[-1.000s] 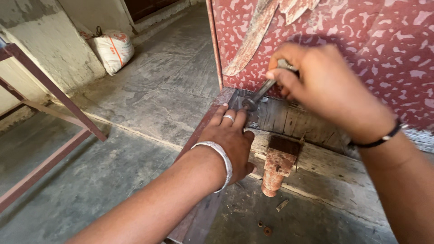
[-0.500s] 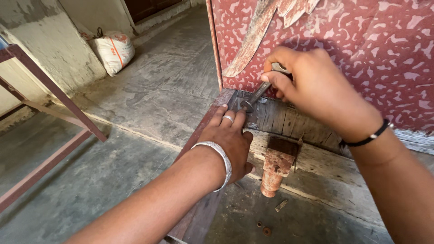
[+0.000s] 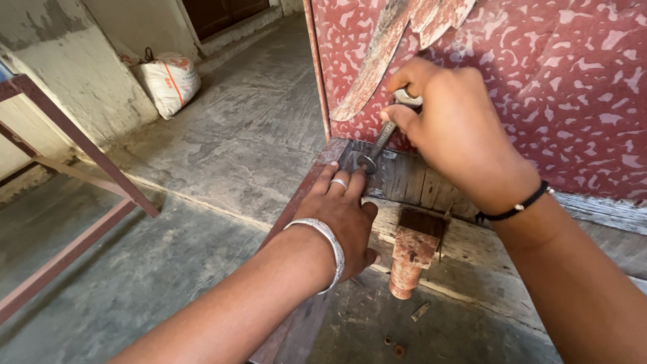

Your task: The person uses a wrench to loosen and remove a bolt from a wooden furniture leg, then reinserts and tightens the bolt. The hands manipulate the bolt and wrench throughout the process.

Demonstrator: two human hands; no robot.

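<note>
Head view: a person's two bare hands at the lower corner of a red mottled panel set on grey wooden planks
Right grip: the right hand is closed around the upper end of a metal spanner, thumb and fingers clamped on the handle
Spanner: slants down and to the left out of the right grip, its lower head on a bolt at the corner of the planks
Left grip: the left hand lies flat, fingers together and extended, holding nothing; fingertips just below the spanner head, touching the wood beside the bolt
Left wrist: a silver bangle; a ring on one finger
Right wrist: a thin black band
Below the right grip: a rusty cylindrical metal fitting hanging from the plank edge
Under the left grip: a dark red metal bar running toward the camera
Floor: grey concrete floor, small rusty bits near the fitting
Far left of both grips: a white sack against the wall, a red metal frame
</note>
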